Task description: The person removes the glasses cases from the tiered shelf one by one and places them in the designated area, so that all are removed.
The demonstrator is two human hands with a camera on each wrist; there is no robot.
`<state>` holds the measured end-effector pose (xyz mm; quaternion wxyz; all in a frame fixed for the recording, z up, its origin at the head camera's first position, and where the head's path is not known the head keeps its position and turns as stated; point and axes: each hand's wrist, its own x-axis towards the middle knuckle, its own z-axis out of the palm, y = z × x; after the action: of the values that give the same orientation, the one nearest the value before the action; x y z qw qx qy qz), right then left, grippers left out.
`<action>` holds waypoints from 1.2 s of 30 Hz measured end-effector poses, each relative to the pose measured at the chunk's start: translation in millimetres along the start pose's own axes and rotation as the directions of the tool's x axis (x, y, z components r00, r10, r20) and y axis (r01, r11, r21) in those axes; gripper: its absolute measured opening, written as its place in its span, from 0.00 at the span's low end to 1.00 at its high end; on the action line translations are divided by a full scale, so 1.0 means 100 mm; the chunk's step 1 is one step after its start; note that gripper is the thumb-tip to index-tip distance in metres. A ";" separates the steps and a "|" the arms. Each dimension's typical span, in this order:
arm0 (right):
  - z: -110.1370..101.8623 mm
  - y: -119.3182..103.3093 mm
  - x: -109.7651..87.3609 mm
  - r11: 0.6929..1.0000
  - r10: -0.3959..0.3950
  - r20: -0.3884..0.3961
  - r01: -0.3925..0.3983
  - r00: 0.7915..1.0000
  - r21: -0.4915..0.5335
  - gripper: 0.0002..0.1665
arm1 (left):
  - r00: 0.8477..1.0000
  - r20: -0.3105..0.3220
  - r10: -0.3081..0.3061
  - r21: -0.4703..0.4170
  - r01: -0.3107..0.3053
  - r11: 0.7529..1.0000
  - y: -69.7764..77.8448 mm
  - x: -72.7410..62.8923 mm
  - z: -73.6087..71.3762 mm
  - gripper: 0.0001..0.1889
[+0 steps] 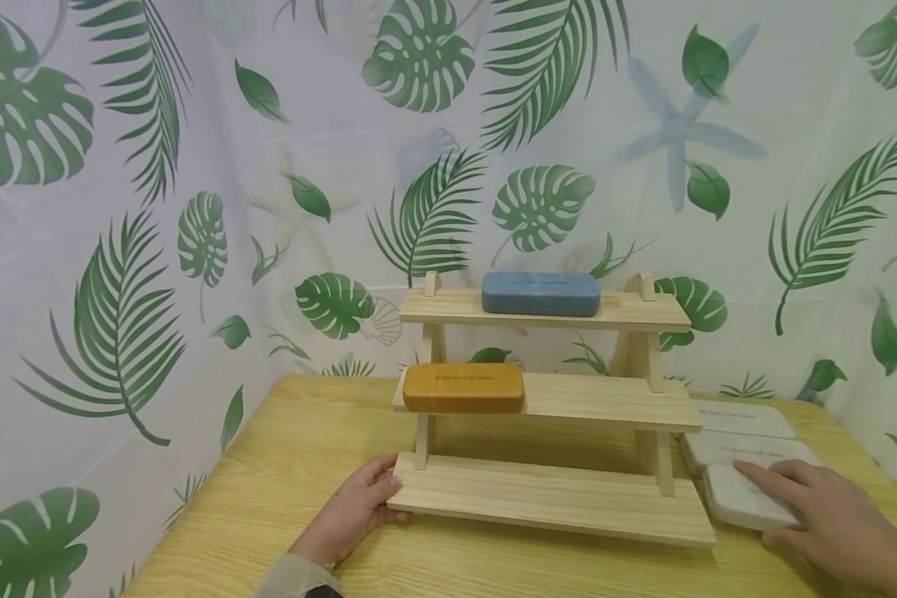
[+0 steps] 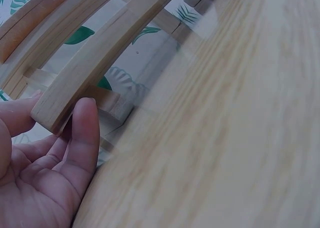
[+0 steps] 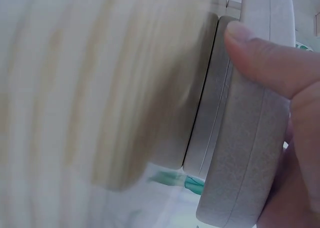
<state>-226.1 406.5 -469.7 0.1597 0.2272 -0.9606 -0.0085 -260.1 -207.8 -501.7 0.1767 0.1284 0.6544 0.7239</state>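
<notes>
Gripping right hand (image 1: 837, 519): you held the nearest pale case (image 1: 743, 498) between thumb and fingers, lower right of frame.
Left hand (image 1: 360, 505): your fingers pinched the wooden rack (image 1: 605, 400) by its bottom shelf's (image 1: 553, 498) left end, lower centre.
Other pale cases (image 1: 747, 446): two lay just behind yours.
Orange case (image 1: 463, 390): sat on the middle shelf (image 1: 643, 401), below centre.
Blue case (image 1: 541, 296): sat on the top shelf (image 1: 643, 311), right of centre.

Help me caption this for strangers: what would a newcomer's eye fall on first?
Probably the orange case at the left of the wooden stand's middle shelf, then the blue case on its top shelf. Next, the left hand grips the bottom shelf's left end, while the right hand holds the nearest pale case, right of the stand.
</notes>
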 end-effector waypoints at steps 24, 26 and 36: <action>0.08 0.03 -0.30 0.991 0.088 0.079 -0.095 0.993 0.089 0.47 | 0.998 0.048 -0.046 -0.016 0.047 0.999 -0.14 0.06 0.23 0.34; 0.09 0.04 -0.31 0.990 0.089 0.071 -0.096 0.993 0.101 0.44 | 0.998 0.052 -0.044 -0.010 0.045 0.999 -0.16 0.08 0.21 0.35; 0.04 -0.06 0.08 0.960 0.136 0.054 -0.145 0.989 0.239 0.34 | 0.999 -0.014 -0.036 0.020 0.036 0.999 0.00 -0.03 0.10 0.35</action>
<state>-232.0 397.3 -471.9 0.1131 0.1762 -0.9709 0.1161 -253.6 -200.4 -500.0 0.1841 0.1135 0.6651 0.7148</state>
